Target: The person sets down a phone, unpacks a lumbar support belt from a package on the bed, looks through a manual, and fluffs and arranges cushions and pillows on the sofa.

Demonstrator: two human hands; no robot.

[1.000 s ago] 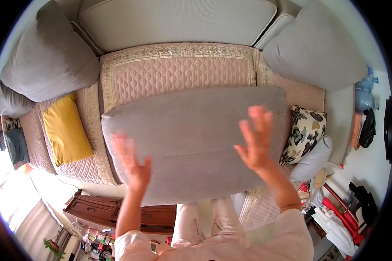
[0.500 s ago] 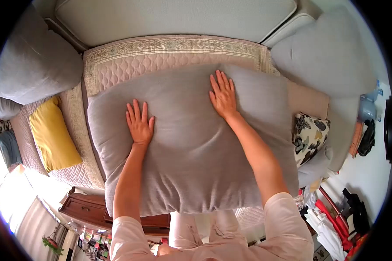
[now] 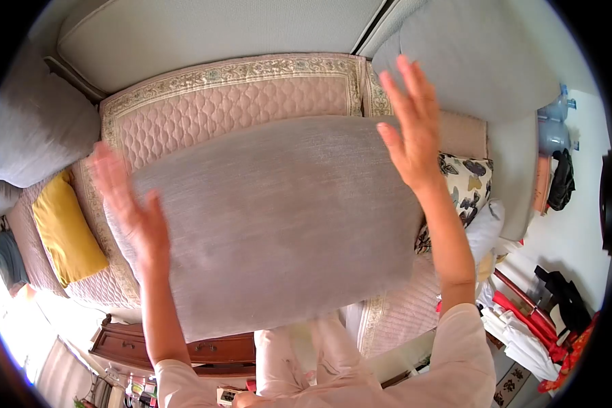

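Raised since half a second ago, the left hand point(image 3: 145, 228) and the right hand point(image 3: 416, 139) are off the large gray cushion point(image 3: 272, 224) they had rested on, and its creased top has smoothed out. Each is open, fingers extended away from the body and thumb turned inward, the fingertips blurred. The left one shows over the cushion's left edge, the right over its far right corner; how high, I cannot tell. The cushion lies between the two arms, its far edge over a pink quilted cover point(image 3: 231, 102) and its near edge by the person's legs point(image 3: 277, 353). Just to its right sits a butterfly-print pillow point(image 3: 468, 183), with a pale pillow point(image 3: 486, 224) beside that; to the left, a yellow pillow point(image 3: 68, 228) rests on the quilting. Farther out are a wooden dresser point(image 3: 129, 350) at lower left and, at far right, blue bottles point(image 3: 554, 136) near a black bag point(image 3: 561, 180)
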